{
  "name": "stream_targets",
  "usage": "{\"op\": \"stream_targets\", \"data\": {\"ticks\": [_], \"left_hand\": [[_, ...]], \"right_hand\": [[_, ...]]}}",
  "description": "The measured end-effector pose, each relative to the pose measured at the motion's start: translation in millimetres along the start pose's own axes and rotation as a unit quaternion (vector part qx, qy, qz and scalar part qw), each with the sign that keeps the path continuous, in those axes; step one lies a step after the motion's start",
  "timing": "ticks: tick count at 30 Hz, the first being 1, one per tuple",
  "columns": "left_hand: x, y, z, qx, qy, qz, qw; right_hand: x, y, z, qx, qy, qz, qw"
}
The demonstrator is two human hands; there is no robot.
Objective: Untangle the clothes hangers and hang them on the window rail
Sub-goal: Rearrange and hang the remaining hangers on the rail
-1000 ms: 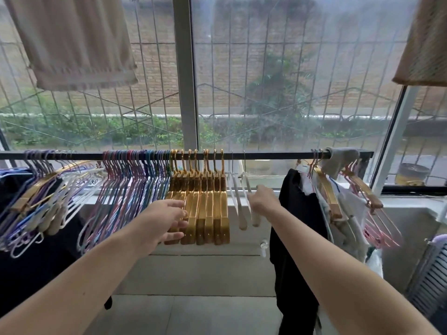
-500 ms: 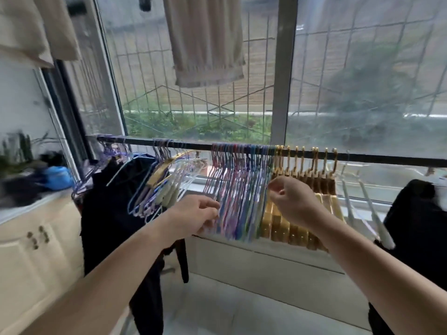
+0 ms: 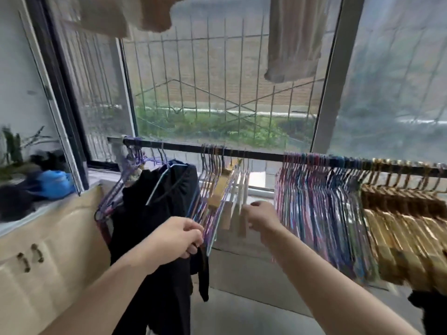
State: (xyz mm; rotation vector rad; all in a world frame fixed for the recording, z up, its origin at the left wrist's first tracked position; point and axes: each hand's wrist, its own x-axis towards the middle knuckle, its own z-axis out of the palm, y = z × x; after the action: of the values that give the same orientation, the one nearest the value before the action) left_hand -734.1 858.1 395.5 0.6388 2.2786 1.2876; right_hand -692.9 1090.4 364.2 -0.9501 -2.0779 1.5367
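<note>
- Black shirt [image 3: 154, 213] hanging beside thin wire hangers [image 3: 212, 189] on the rail [image 3: 256, 154].
- Left hand [image 3: 179, 238] pinching those hangers.
- Right hand [image 3: 263, 216] curled; grip unclear.
- Shiny gold hangers [image 3: 399, 226] far right.

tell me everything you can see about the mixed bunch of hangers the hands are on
The mixed bunch of thin wire, wooden and white hangers hangs by its hooks from the black window rail, fanned and tilted, between the black garment and the pink-blue hangers. The left hand pinches its wire ends; the right hand touches the white ones.
</note>
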Motion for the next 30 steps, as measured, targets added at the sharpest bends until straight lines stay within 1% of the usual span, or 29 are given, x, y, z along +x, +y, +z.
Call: {"op": "stream_targets", "data": {"ticks": [3, 6, 8, 12, 14, 18, 20, 23, 26, 30], "left_hand": [[19.5, 0.4, -15.7, -0.015, -0.029, 0.022, 0.999], [25.0, 3.2, -17.9, -0.018, -0.056, 0.037, 0.998], [30.5, 3.6, -19.3, -0.013, -0.073, 0.045, 0.996], [43.2, 8.6, -20.2, -0.003, -0.099, 0.062, 0.993], [49.1, 13.4, -18.9, -0.007, -0.107, 0.068, 0.992], [55.8, 20.0, -12.8, -0.022, -0.117, 0.073, 0.99], [57.9, 19.5, -12.0, -0.017, -0.121, 0.073, 0.99], [61.0, 16.5, -13.8, -0.021, -0.118, 0.072, 0.99], [62.9, 11.7, -16.2, -0.034, -0.113, 0.072, 0.99], [64.9, 5.2, -14.1, -0.042, -0.117, 0.069, 0.99]], "right_hand": [[16.7, -3.2, 16.3, 0.015, 0.044, 0.023, 0.999], [28.1, 4.3, 29.4, 0.03, 0.041, 0.045, 0.998], [28.9, 4.2, 34.9, 0.036, 0.052, 0.036, 0.997], [32.2, 0.0, 32.9, 0.011, 0.105, -0.015, 0.994], [36.2, -3.2, 33.6, 0.019, 0.093, -0.012, 0.995], [43.6, -9.6, 39.1, 0.04, 0.037, 0.004, 0.999], [46.4, -10.1, 46.3, 0.039, 0.025, 0.008, 0.999], [46.7, -9.0, 55.2, 0.04, 0.033, 0.014, 0.999], [45.8, -10.5, 55.5, 0.051, 0.059, 0.018, 0.997], [36.6, -12.6, 45.3, 0.051, 0.088, -0.004, 0.995]]}}
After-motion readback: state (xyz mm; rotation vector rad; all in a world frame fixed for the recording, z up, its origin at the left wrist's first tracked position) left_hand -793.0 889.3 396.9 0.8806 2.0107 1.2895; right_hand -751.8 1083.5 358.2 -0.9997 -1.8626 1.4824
